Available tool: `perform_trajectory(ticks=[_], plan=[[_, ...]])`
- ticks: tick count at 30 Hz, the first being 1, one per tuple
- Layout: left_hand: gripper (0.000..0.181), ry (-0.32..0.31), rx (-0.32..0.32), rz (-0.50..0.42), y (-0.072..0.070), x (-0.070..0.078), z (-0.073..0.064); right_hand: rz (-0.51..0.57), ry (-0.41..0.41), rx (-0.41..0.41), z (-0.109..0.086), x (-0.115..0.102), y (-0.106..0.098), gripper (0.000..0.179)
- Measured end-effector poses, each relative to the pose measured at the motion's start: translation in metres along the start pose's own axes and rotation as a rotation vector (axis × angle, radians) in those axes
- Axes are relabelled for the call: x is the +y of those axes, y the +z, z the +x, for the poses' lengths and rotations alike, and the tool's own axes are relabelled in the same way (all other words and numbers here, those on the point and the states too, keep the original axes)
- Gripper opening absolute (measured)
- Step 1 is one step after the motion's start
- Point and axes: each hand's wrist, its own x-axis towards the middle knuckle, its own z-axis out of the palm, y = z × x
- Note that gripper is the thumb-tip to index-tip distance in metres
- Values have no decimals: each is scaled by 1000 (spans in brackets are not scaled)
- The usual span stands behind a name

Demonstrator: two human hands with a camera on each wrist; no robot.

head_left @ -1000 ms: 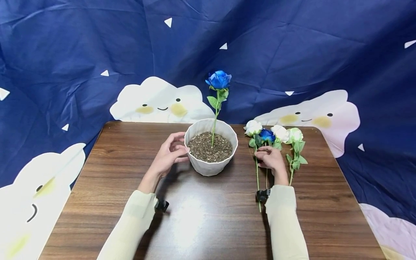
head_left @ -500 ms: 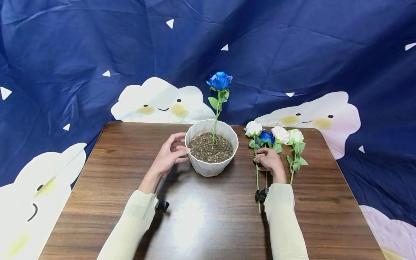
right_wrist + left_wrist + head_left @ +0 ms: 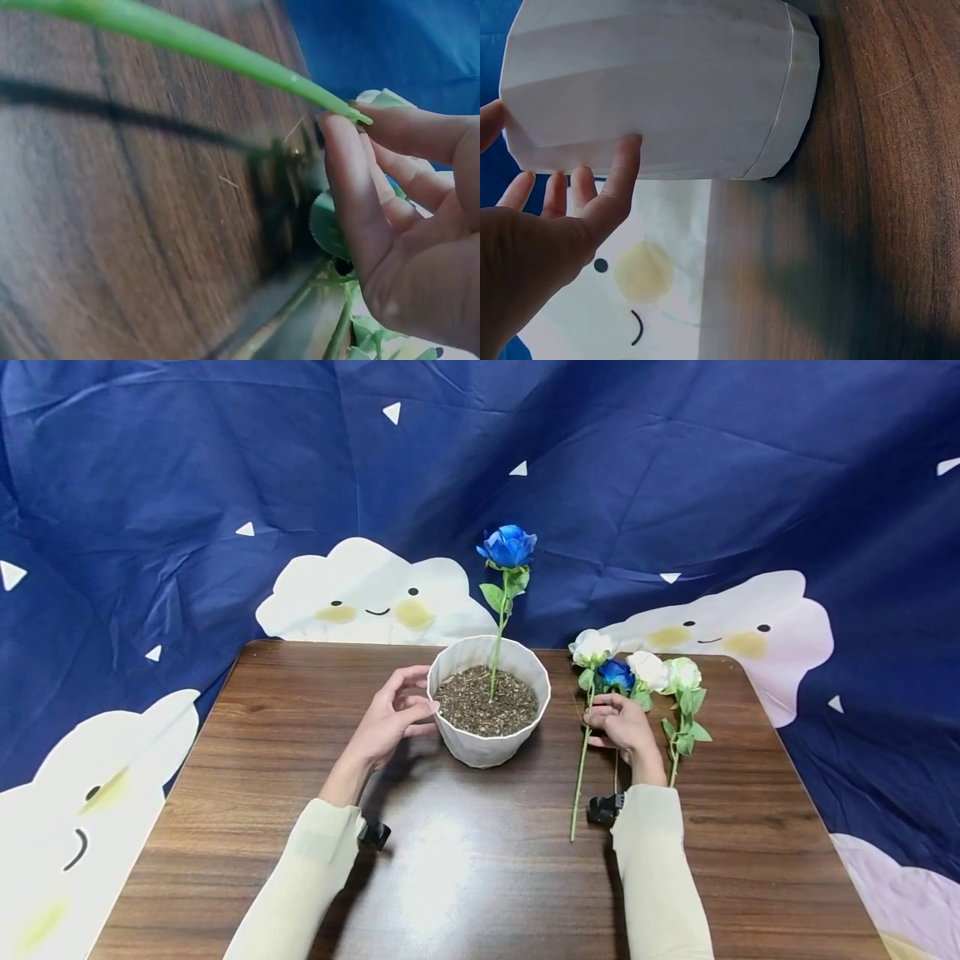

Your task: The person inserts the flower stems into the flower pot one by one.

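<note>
In the head view a white faceted flowerpot (image 3: 486, 750) filled with soil holds an upright blue rose (image 3: 508, 547). My left hand (image 3: 392, 710) is at the pot's left side, fingers spread, fingertips against the wall and thumb at the rim. The left wrist view shows these fingertips touching the pot (image 3: 667, 90). My right hand (image 3: 624, 725) pinches the stem of a white rose (image 3: 592, 647) between thumb and forefinger. The right wrist view shows the green stem (image 3: 202, 46) raised over the tabletop, its shadow below. The pinching fingers hide part of the stem.
Beside and under the right hand lie another blue rose (image 3: 617, 674), a second white rose (image 3: 648, 670) and a pale green-white rose (image 3: 682, 673). Everything is on a brown wooden table (image 3: 480, 877). A navy cloth (image 3: 225, 460) with clouds hangs behind it.
The white rose at the left of the row has lifted in my right hand; its bloom moved up and right, its stem end swung left. The left hand and pot stayed put.
</note>
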Motion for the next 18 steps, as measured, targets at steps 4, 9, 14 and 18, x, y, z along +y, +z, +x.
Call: perform_trajectory(ticks=[4,9,14,18], plan=[[63,-2,2,0,0,0,0,79,-7,6,-1,0,2,55],[62,-4,5,-2,0,0,1,203,-26,27,-3,-2,6,50],[62,-2,2,4,-1,0,1,312,-75,28,-5,-7,7,35],[62,-2,2,4,0,-1,1,363,-125,36,-7,-15,7,27]])
